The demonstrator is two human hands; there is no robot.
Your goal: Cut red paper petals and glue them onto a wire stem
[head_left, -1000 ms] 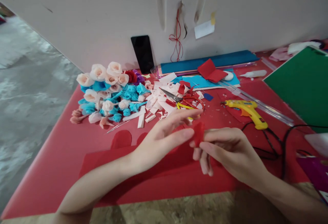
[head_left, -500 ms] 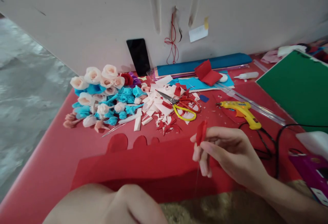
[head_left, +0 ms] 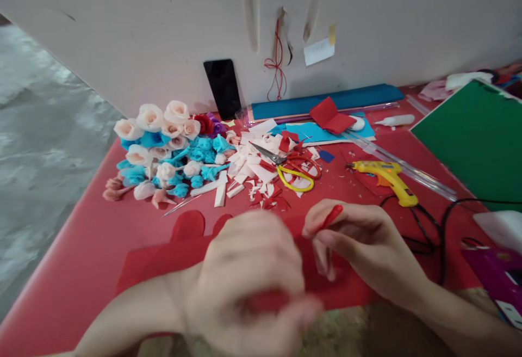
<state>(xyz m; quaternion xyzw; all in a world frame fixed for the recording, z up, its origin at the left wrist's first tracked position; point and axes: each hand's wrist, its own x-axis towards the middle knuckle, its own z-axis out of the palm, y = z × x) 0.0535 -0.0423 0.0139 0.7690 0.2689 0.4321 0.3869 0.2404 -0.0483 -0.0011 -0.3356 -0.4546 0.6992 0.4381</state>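
My right hand (head_left: 362,242) pinches a small piece of red crepe paper (head_left: 332,216) between thumb and fingers. The piece looks narrow and rolled or folded. My left hand (head_left: 250,281) is in front of it to the left, back of the hand up, smeared by motion. Its fingers curl, but whether they hold anything does not show. Below both hands lies a wide red crepe paper sheet (head_left: 150,267). At that sheet's far edge are rounded red paper petals (head_left: 190,226), one partly behind my left hand.
Scissors (head_left: 296,179) lie on white and red paper scraps (head_left: 248,164). Paper flowers (head_left: 150,117) are piled at left. A yellow glue gun (head_left: 385,174) with its black cord lies at right, near a green board (head_left: 477,139). A phone (head_left: 223,87) leans on the wall.
My left hand has come up from the bottom edge towards my right hand, covering part of the red sheet. The red piece in my right hand has tilted over to the right.
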